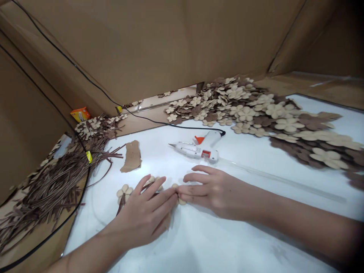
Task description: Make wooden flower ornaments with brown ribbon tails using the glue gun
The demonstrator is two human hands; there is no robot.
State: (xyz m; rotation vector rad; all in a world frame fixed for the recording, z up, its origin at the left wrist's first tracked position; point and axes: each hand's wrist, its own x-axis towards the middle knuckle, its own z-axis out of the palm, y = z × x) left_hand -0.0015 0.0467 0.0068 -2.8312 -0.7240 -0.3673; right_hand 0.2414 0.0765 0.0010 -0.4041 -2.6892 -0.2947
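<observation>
Your left hand (152, 210) and right hand (217, 191) seemed to pinch a cream flower (182, 201) mid-frame, other fingers spread, and next probably needed a steady squeeze.

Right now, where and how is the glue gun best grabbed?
Probably by its white handle, coming from the right: the glue gun lies on its side, metal nozzle pointing left, handle slanting away toward the flower pile.

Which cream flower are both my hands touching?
The cream flower between left hand and right hand, rightmost of the three beside the left hand; the other two lie farther left, clear of the right hand.
</observation>
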